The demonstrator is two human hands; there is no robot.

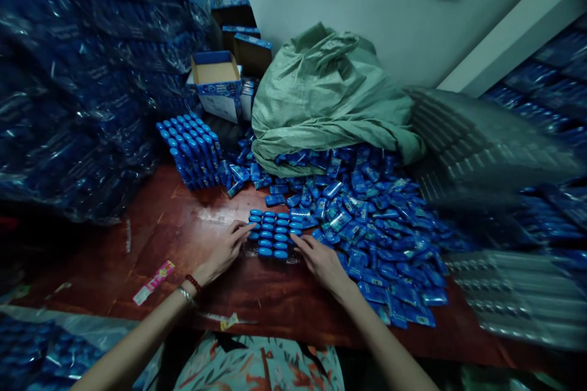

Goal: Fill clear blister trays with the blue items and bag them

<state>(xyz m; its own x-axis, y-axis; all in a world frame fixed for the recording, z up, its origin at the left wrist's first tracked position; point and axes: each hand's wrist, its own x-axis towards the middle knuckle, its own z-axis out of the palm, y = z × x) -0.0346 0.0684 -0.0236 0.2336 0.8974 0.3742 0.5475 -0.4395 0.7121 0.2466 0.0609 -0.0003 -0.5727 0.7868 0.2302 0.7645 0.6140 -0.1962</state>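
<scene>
A small block of blue bottles (pixel 274 234) with rounded, shiny tops stands in rows on the red-brown table (pixel 192 226). My left hand (pixel 230 243) is at the block's left side, its bent fingertips pressed against the outer bottles. From the right, my right hand (pixel 320 258) has its fingers curled against the opposite side. The block lies between both hands; the undersides of the fingers are partly hidden. Just beyond my right hand spreads a large heap of loose blue bottles (pixel 367 226) lying every way.
A larger upright block of bottles (pixel 190 146) stands at the back left, near open blue boxes (pixel 217 82). A green sack (pixel 330 98) rests behind the heap. Clear plastic trays (pixel 518 293) are at right, wrapped stacks (pixel 82 85) at left. A pink strip (pixel 155 283) lies on the table.
</scene>
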